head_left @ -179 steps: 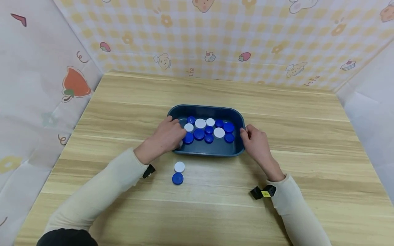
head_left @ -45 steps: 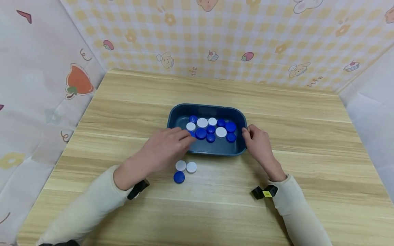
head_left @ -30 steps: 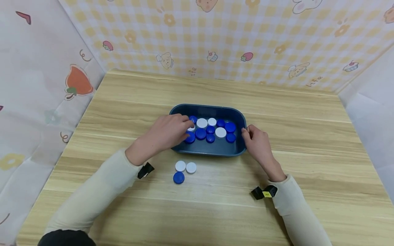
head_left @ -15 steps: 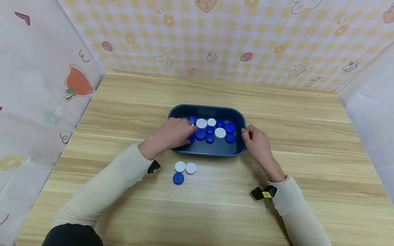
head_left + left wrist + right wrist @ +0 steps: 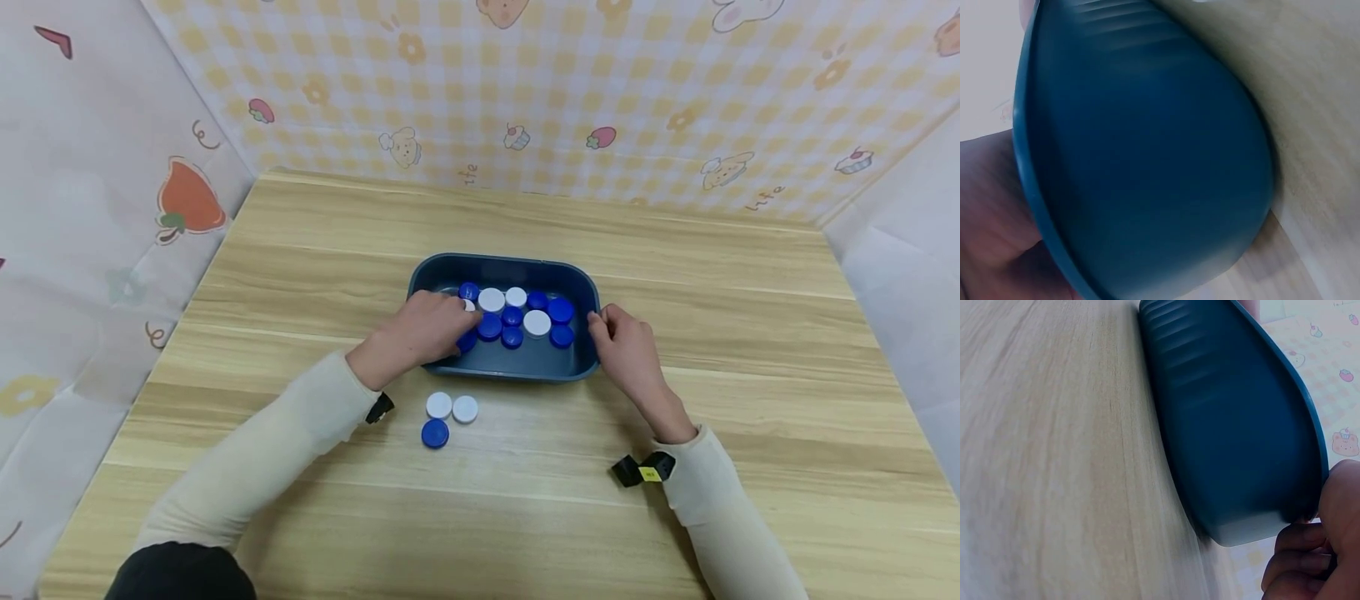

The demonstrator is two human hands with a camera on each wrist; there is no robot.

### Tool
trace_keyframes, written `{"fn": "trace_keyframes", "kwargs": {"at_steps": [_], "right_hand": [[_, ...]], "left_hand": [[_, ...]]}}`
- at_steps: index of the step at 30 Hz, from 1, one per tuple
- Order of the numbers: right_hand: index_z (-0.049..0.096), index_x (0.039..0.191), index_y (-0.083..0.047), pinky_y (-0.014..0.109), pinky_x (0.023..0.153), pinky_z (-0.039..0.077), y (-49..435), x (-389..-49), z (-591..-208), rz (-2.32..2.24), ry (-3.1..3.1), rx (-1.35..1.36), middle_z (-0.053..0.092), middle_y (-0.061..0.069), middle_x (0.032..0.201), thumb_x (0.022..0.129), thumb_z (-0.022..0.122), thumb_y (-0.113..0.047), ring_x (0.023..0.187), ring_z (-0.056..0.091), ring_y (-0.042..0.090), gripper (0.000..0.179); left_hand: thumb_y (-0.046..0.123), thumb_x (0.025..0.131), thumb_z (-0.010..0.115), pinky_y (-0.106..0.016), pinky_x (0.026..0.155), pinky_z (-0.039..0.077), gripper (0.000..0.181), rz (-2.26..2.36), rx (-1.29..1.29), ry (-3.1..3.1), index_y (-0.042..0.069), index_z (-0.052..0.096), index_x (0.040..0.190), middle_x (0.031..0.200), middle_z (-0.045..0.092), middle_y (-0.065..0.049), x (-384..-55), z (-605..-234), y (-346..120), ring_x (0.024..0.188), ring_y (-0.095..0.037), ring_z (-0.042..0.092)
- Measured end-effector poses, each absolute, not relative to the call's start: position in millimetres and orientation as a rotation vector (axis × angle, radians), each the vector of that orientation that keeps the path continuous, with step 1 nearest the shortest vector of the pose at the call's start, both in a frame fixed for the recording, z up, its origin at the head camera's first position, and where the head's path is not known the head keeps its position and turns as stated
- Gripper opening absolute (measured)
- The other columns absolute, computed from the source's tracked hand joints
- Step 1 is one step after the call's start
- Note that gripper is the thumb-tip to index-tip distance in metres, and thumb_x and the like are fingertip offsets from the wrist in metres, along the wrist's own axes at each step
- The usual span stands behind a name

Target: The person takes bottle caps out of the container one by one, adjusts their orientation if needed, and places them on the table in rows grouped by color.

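A dark blue oblong tray (image 5: 517, 371) sits mid-table, holding several round plastic discs, blue and white, of differing sizes. My left hand (image 5: 429, 323) reaches over the tray's left end, thumb and fingers around a blue disc (image 5: 466, 342) at the near left, partly covering it. A white disc (image 5: 469, 306) peeks out behind those fingers. At the opposite end, my right hand (image 5: 628, 346) pinches the tray's rim between thumb and curled fingers, as the right wrist view also shows. The left wrist view has the tray's outer wall (image 5: 1147, 137) in front of the left hand's fingers.
In front of the tray, two white discs (image 5: 438, 406) lie side by side on the wooden table (image 5: 562, 517), with a blue disc (image 5: 435, 433) just nearer. A patterned cloth wall (image 5: 555, 100) stands behind the table.
Since the oldest frame, a second white disc has come to lie in front of the tray. The left hand drew back, then returned over the left-end discs. The right hand stays on the rim.
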State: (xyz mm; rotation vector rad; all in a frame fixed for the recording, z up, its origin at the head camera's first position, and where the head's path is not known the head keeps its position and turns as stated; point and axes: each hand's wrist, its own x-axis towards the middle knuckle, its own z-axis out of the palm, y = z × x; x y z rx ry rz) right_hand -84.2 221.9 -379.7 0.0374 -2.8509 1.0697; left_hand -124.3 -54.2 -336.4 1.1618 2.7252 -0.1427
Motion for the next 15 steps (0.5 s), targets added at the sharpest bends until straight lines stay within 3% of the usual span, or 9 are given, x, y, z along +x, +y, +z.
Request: {"fn": "trace_keyframes", "kwargs": {"at_steps": [6, 15], "right_hand": [[0.05, 0.072, -0.007, 0.029, 0.045, 0.03, 222.0, -84.0, -378.9, 1.069, -2.848, 0.036, 0.04, 0.002, 0.057, 0.1, 0.048, -0.024, 0.052, 0.041, 0.021, 0.033], [0.05, 0.071, -0.007, 0.03, 0.045, 0.03, 222.1, -83.7, -377.9, 1.059, -2.834, 0.038, 0.041, 0.002, 0.056, 0.1, 0.049, -0.024, 0.052, 0.041, 0.021, 0.033]], "left_hand": [[0.028, 0.083, 0.077, -0.035, 0.068, 0.055, 0.033, -0.198, 1.195, 2.723, 0.01, 0.069, 0.11, 0.098, 0.067, -0.01, -123.2, -340.9, -52.3, 0.082, -0.024, 0.063], [0.029, 0.085, 0.074, -0.034, 0.066, 0.054, 0.032, -0.219, 1.197, 2.722, 0.008, 0.068, 0.109, 0.098, 0.067, -0.011, -123.8, -344.4, -51.3, 0.079, -0.023, 0.062]]}}
